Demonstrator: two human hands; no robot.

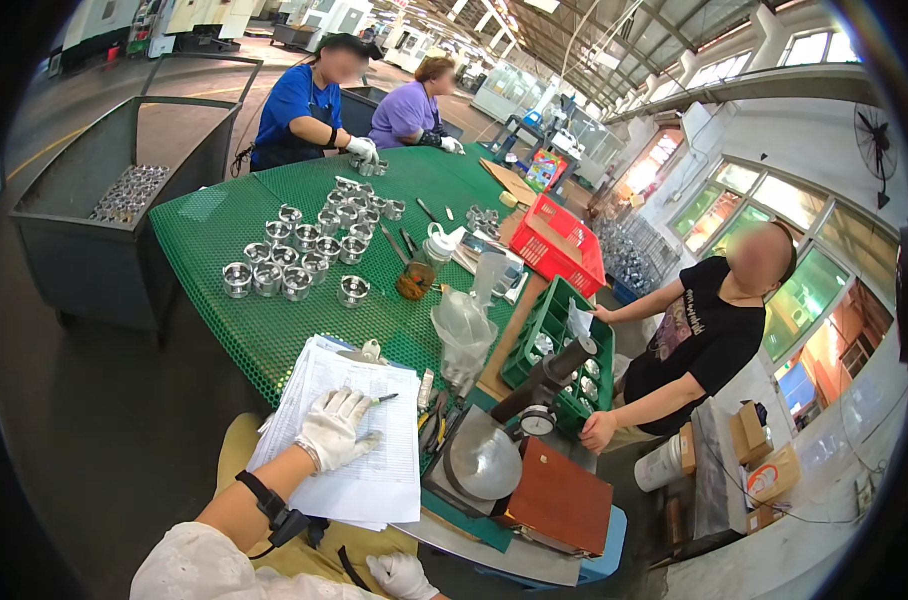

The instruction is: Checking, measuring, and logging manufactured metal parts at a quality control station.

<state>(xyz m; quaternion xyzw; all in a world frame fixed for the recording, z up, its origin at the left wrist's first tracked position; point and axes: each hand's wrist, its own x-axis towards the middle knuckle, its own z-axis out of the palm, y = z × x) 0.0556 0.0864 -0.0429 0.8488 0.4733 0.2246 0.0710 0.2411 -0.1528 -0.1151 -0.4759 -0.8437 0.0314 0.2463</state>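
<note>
While L hand (336,428) grips pen (386,398) on sheets (374,490), R hand (401,575) state can't tell; grn crate (520,367) & gry cart (94,260) hold metal pts (129,193).

Dark floor (104,400) sweeping down the left, a yellow line (46,153) cutting across it! White machines (209,18) far left, metal roof (679,45) soaring overhead. Over right: pale wall (749,130), a fan (874,142) mounted high, daylight blazing through windows (799,195), and a green table (439,178) stretching away through the middle!
</note>
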